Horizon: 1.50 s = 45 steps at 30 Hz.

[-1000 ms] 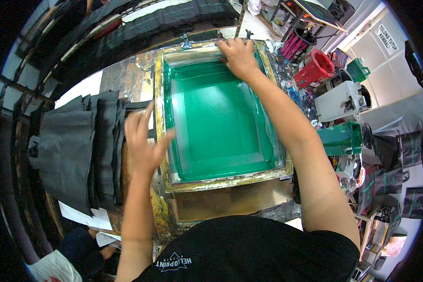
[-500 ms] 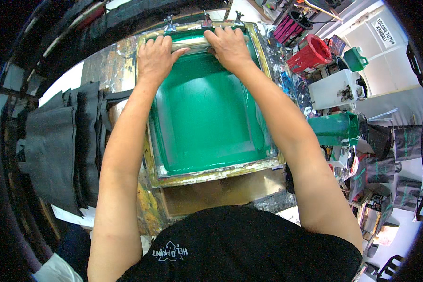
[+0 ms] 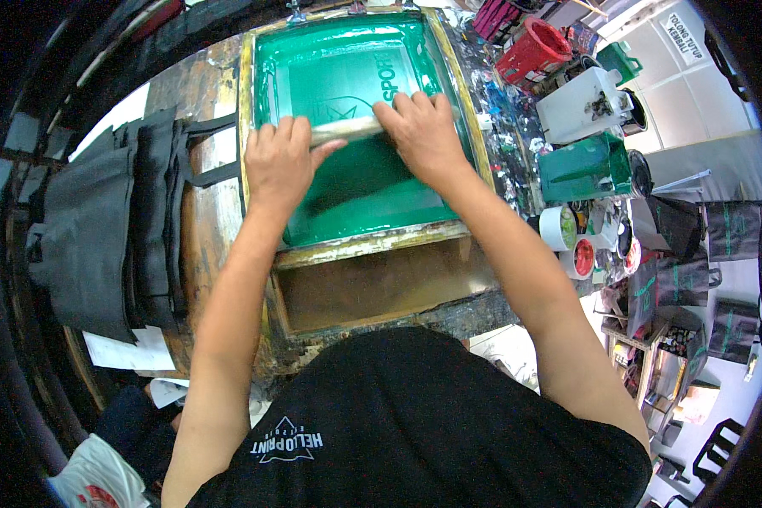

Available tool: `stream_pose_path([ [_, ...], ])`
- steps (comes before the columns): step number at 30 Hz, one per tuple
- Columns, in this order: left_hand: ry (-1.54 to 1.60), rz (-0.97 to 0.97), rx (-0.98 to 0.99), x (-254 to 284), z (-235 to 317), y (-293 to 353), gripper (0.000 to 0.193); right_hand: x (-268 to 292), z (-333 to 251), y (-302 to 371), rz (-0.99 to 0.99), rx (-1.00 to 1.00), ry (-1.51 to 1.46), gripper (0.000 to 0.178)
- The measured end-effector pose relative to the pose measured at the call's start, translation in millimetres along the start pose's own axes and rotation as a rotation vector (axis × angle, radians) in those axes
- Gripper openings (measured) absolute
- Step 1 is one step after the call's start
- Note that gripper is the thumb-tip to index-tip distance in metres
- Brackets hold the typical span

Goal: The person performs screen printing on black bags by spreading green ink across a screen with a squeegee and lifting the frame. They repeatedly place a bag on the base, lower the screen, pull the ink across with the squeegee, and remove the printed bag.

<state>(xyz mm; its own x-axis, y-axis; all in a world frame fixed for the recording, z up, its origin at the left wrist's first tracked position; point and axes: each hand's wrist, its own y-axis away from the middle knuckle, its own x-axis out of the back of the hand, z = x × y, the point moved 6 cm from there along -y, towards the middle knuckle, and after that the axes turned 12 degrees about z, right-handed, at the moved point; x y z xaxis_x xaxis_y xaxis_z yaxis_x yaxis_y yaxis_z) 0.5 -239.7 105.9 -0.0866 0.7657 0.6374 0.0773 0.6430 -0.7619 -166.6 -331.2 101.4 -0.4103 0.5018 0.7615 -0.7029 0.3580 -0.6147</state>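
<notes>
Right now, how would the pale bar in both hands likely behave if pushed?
The pale bar is probably stiff, looking straight between the left hand and right hand. It would likely slide easily, since the green ink looks wet.

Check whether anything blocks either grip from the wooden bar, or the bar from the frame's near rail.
Nothing visible does. The left grip and right grip are closed directly on the wooden bar; between it and the frame's near rail, only green-coated mesh shows. Whatever the arms cover can't be seen.
</notes>
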Motion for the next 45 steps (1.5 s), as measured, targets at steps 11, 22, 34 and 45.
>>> stream_pose_path([
  [11,0.106,-0.089,0.051,89,53,62,0.053,87,-54,77,-0.112,-0.059,-0.078,0.029],
  [22,0.273,-0.067,0.47,118,9,128,0.086,99,-64,96,-0.065,-0.158,-0.17,0.045],
  [34,0.505,-0.098,0.998,106,-33,180,0.07,131,-50,55,-0.173,-0.226,-0.272,0.05],
  [45,0.918,0.655,0.832,136,-63,8,0.064,203,32,-135,0.384,-0.004,-0.026,0.066],
])
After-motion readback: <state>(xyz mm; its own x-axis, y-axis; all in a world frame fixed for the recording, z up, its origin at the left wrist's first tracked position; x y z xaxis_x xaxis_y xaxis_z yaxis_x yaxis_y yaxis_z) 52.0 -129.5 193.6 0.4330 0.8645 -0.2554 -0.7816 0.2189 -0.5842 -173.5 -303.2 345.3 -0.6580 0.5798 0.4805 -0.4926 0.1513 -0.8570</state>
